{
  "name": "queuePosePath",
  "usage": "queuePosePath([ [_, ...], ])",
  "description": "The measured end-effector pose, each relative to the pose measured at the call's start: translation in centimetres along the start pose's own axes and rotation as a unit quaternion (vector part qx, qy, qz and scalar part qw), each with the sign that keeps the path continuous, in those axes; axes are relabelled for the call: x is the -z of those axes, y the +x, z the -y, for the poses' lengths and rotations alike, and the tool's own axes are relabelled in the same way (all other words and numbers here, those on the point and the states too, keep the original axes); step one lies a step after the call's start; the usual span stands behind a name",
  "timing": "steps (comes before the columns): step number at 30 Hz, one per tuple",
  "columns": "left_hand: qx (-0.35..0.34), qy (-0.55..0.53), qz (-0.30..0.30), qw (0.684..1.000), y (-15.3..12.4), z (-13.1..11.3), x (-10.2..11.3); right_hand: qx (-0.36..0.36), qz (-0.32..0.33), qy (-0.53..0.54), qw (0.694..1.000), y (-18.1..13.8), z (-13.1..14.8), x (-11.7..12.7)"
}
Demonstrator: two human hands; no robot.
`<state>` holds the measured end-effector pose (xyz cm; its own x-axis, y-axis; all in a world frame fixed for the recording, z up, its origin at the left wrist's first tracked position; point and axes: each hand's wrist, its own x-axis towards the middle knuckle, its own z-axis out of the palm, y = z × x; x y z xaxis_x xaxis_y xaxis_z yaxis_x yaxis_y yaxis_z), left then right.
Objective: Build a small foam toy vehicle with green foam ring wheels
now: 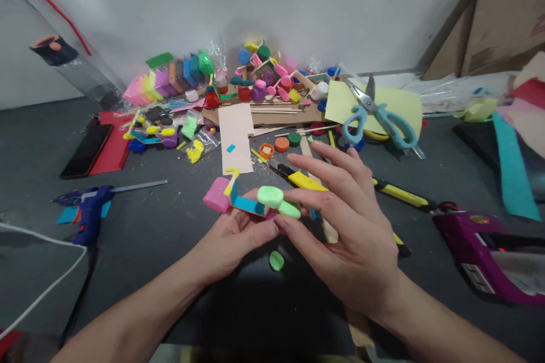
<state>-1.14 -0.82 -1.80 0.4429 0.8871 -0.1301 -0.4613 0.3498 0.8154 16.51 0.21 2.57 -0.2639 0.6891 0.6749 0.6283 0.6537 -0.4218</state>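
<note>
My left hand (238,236) holds a small handmade toy scooter (247,204) from below, its thumb closed against the rear end. The toy has a bent blue strip as its deck, a yellow handlebar at the front and a pink block-like wheel on the left. Two light green clay pieces (271,197) sit at its right end. My right hand (344,227) pinches that same end between thumb and index finger, its other fingers spread. Part of the rear is hidden behind the fingers. On the table below lies a flat green clay piece (276,261).
A blue glue gun (89,210) lies left, near a phone (87,150). Scissors (370,108) rest on yellow paper, and yellow-black cutters (402,193) lie right. A purple device (481,255) stands far right. Coloured clay packs (162,80) and several small toys (264,76) line the back.
</note>
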Motion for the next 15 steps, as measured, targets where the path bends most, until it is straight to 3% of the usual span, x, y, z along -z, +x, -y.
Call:
queuePosePath([
  [8, -0.008, -0.006, 0.006, 1.000, 0.0, 0.0, 0.0, 0.003, 0.004, -0.008, 1.000, -0.1, 0.0, -0.1],
  [15, 0.010, -0.048, 0.028, 0.998, 0.1, -1.2, -0.8, -0.006, 0.028, 0.049, 0.998, 0.2, -0.2, 0.3],
])
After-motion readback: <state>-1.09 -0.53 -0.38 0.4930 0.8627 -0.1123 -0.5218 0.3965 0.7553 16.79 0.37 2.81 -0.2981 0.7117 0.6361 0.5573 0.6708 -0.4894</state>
